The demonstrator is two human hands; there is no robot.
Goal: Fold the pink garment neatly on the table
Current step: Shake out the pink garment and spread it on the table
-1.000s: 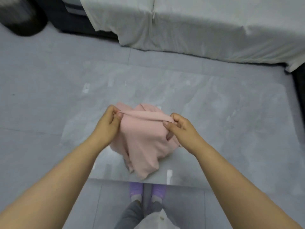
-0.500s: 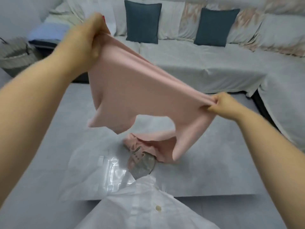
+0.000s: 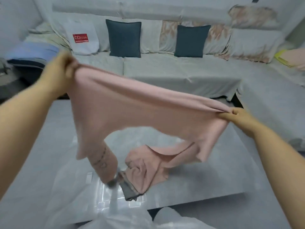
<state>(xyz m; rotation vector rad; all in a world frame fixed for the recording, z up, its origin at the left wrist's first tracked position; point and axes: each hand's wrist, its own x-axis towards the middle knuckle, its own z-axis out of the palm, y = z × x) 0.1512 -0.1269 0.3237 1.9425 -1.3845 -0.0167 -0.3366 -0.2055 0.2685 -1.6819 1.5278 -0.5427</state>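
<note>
The pink garment [image 3: 128, 109] hangs stretched in the air between my hands, above the grey glossy table [image 3: 206, 176]. My left hand [image 3: 61, 71] grips its upper left corner, raised high. My right hand [image 3: 236, 116] pinches the opposite corner, lower and to the right. One sleeve with dark print and a grey cuff dangles down at the left, its cuff at the table surface. The other sleeve and lower part lie crumpled on the table under the stretched cloth.
A long sofa [image 3: 173, 71] under a pale cover stands behind the table, with two dark cushions [image 3: 123, 38] and a white bag with a red label [image 3: 80, 38]. Folded blue fabric [image 3: 31, 50] lies at the far left. My white shirt front fills the bottom edge.
The garment was bunched on the table between both hands a second ago. It has been lifted and spread wide; since half a second ago the left hand dropped lower and a sleeve swung down.
</note>
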